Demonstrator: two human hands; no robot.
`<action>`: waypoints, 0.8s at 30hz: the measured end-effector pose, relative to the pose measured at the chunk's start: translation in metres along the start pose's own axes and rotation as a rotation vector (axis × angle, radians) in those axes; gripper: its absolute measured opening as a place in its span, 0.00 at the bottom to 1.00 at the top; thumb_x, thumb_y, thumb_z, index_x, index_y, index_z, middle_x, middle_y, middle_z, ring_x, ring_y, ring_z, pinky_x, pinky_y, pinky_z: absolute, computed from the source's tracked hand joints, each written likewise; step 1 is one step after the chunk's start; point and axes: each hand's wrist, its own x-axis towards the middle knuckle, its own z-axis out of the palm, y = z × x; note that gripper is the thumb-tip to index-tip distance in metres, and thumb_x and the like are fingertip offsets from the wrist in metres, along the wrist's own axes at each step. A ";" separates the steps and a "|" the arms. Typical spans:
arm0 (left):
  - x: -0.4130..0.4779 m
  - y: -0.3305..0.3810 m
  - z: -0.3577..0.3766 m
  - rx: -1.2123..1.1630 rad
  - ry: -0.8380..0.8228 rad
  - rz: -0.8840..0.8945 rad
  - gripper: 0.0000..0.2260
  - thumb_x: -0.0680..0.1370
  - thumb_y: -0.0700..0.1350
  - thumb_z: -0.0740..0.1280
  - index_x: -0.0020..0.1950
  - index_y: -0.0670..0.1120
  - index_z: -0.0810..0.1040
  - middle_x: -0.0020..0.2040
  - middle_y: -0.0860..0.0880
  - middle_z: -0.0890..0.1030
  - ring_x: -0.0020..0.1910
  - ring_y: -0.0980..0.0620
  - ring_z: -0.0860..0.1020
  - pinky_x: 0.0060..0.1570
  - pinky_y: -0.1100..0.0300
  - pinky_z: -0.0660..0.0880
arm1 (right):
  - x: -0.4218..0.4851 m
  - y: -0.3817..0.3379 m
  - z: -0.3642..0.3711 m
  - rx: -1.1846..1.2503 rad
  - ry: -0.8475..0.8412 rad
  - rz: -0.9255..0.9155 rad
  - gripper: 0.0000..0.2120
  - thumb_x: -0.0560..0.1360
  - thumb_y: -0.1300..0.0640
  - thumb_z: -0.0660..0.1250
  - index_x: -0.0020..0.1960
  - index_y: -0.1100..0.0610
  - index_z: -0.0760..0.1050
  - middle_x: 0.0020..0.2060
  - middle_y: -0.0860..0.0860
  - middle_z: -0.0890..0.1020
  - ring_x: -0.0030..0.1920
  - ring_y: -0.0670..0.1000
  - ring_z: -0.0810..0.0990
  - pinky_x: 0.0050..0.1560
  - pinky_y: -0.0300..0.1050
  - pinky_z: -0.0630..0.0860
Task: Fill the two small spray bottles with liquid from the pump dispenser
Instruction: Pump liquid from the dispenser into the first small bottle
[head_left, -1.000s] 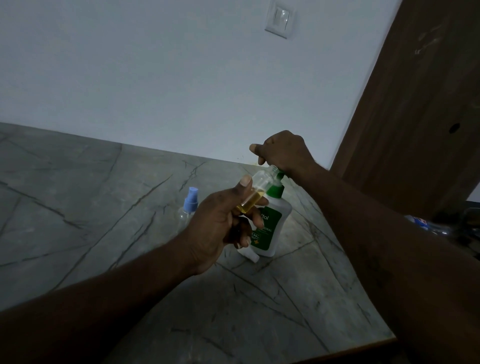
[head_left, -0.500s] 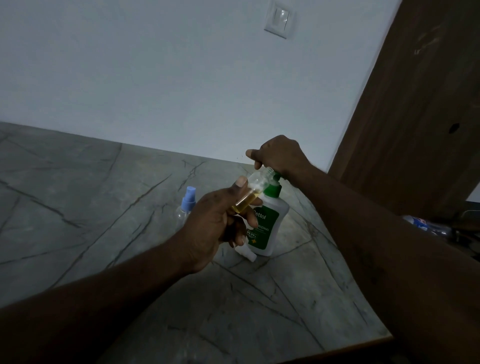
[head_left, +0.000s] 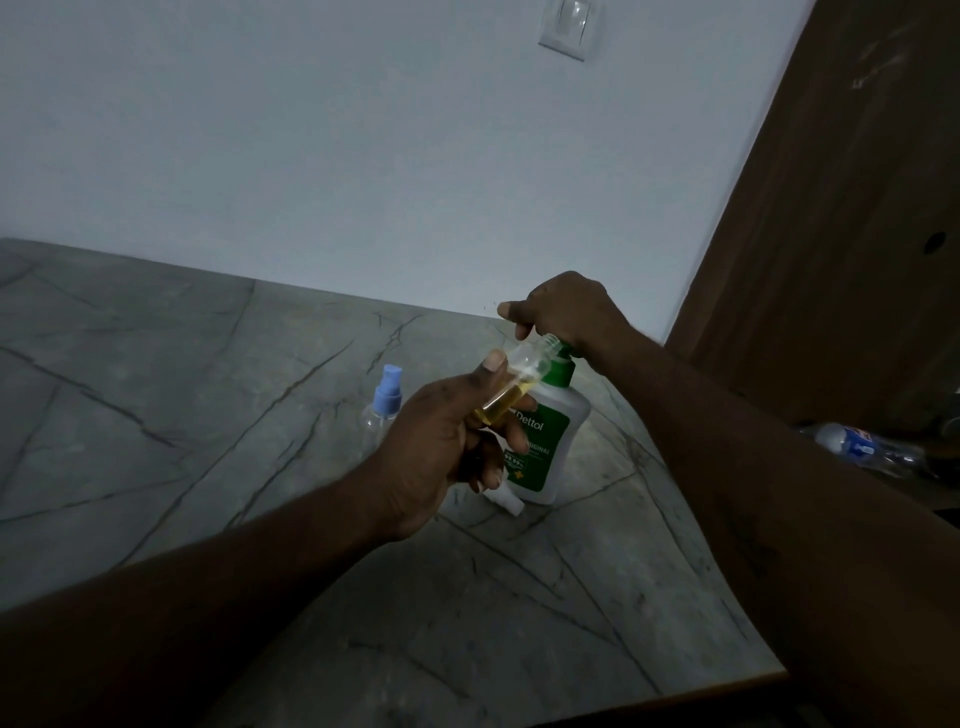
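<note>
spray bottle (head_left: 514, 384) is gripped tilted in left hand (head_left: 441, 457) so mouth meets spout; pump dispenser (head_left: 550, 436) head is clasped by right hand (head_left: 563, 312) for pressing.

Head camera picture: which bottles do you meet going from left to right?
Blue-capped spray bottle → Dettol pump dispenser → plastic water bottle. The open spray bottle in the left hand overlaps the dispenser, so I skip it.
</note>
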 end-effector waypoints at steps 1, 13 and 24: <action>0.000 0.001 0.000 -0.002 0.003 0.002 0.28 0.79 0.62 0.56 0.56 0.40 0.82 0.37 0.45 0.82 0.28 0.49 0.73 0.28 0.61 0.69 | -0.001 -0.001 -0.002 -0.003 0.019 0.000 0.21 0.78 0.43 0.67 0.29 0.50 0.78 0.26 0.44 0.77 0.30 0.44 0.75 0.34 0.39 0.67; 0.001 0.000 -0.001 0.004 -0.001 0.010 0.28 0.79 0.64 0.57 0.59 0.42 0.82 0.41 0.44 0.82 0.28 0.50 0.74 0.29 0.60 0.70 | -0.002 0.002 -0.002 0.067 0.003 0.015 0.18 0.77 0.45 0.69 0.33 0.53 0.81 0.29 0.45 0.80 0.33 0.47 0.77 0.44 0.43 0.72; 0.001 0.002 -0.003 -0.009 -0.012 0.038 0.27 0.80 0.64 0.58 0.60 0.43 0.82 0.42 0.44 0.82 0.28 0.51 0.75 0.29 0.60 0.71 | -0.003 -0.010 -0.015 0.047 0.068 -0.031 0.18 0.77 0.46 0.68 0.37 0.57 0.85 0.21 0.43 0.76 0.27 0.46 0.74 0.40 0.43 0.74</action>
